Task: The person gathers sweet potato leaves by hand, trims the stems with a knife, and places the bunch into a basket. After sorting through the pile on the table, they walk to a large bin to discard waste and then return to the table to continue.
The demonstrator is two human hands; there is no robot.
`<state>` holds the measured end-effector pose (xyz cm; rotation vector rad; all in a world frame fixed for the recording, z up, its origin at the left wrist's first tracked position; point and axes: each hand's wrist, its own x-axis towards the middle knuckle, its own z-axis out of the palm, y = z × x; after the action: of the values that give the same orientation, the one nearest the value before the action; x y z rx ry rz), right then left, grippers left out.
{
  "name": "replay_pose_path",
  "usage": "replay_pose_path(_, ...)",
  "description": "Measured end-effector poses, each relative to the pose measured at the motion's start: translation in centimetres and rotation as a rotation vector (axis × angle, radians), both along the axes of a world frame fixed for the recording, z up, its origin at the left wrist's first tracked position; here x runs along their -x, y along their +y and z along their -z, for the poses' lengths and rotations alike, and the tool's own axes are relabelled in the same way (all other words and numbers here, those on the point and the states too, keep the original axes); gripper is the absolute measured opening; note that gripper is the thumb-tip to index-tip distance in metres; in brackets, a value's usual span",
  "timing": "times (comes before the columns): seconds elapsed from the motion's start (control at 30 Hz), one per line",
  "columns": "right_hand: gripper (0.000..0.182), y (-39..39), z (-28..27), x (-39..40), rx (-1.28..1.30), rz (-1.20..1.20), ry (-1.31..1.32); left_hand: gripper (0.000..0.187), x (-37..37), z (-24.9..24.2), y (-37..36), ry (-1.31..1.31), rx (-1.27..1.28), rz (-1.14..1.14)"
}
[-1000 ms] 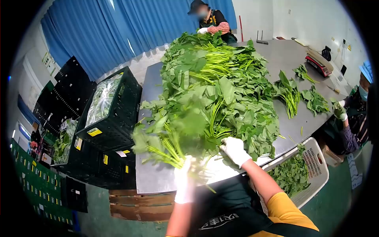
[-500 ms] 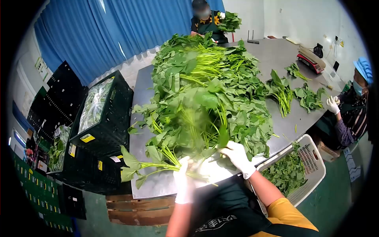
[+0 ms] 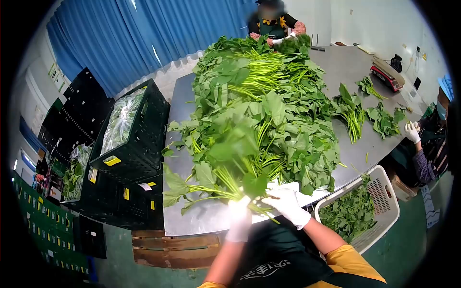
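Note:
My left hand (image 3: 240, 218), in a white glove and slightly blurred, is closed around the lower stems of a bunch of leafy greens (image 3: 218, 180). The leaves fan out up and left over the table's near edge, and the cut ends poke out at the right. Close beside it, my gloved right hand (image 3: 290, 206) has its fingers drawn together at the stem ends, seemingly pinching a leafy stem (image 3: 254, 186); the fingertips are partly hidden. A large heap of the same greens (image 3: 302, 125) lies just beyond both hands, with a motion-blurred leaf above its near side.
The metal table (image 3: 185, 213) carries smaller bunches (image 3: 350, 115) and a red scale (image 3: 386, 77). A white basket of greens (image 3: 384, 192) stands at right, dark crates (image 3: 139, 144) at left. Co-workers (image 3: 273, 24) are at the far side and at the right (image 3: 432, 139).
My left hand has moved right with its bunch, closer to my right hand. The view has shifted slightly. The far co-worker's raised greens are now lower, near the heap.

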<state>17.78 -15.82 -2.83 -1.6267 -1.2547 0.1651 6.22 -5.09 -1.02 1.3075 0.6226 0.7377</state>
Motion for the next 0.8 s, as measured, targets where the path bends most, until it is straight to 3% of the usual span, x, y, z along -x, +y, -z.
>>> replay_pose_path(0.03,0.018,-0.4,-0.9,0.3,0.0,-0.002,0.002,0.022,-0.1,1.1,0.0,0.002,0.0,-0.002)
replay_pose_path(0.1,0.014,-0.8,-2.0,0.6,0.101,0.064,-0.344,0.011,-0.1,2.3,-0.1,-0.026,-0.416,-0.012)
replay_pose_path(0.13,0.012,-0.8,-1.6,0.3,0.039,0.076,-0.441,0.013,0.5,2.5,0.1,0.015,-0.375,0.07)
replay_pose_path(0.23,0.01,-1.1,-2.3,0.4,0.067,0.069,-0.368,0.012,0.2,3.3,0.2,0.056,-0.445,0.068)
replay_pose_path(0.27,0.019,-0.7,-1.5,0.4,0.231,0.152,-0.112,0.013,0.0,2.7,0.1,-0.039,-0.154,0.127)
replay_pose_path(0.3,0.019,-0.8,-1.2,0.4,0.232,0.154,-0.11,0.013,0.0,2.2,-0.2,-0.037,-0.153,0.13)
replay_pose_path(0.37,0.018,-0.9,-1.4,0.2,0.314,0.131,-0.141,0.016,0.1,1.6,-0.6,-0.155,0.213,0.173)
replay_pose_path(0.5,0.018,-1.1,-2.1,0.7,0.377,0.128,-0.091,0.017,0.4,1.5,-0.5,-0.098,-0.04,0.193)
replay_pose_path(0.57,0.02,-1.1,-2.1,1.0,0.076,0.047,0.316,0.019,0.6,1.2,-0.5,-0.153,0.097,0.191)
replay_pose_path(0.6,0.019,-1.2,-2.7,0.6,-0.008,-0.028,0.139,0.019,0.5,0.8,-0.8,-0.152,0.1,0.192)
replay_pose_path(0.7,0.011,-1.3,-0.7,-0.6,0.057,-0.026,0.306,0.023,0.1,0.0,-1.3,-0.131,0.044,0.18)
replay_pose_path(0.73,0.011,-1.6,-0.1,-0.6,0.058,-0.025,0.306,0.016,-0.1,0.2,-1.2,-0.09,0.097,0.16)
replay_pose_path(0.8,0.008,-2.4,0.7,-0.2,-0.162,0.073,0.852,0.016,-0.6,1.0,-1.1,-0.049,0.152,0.145)
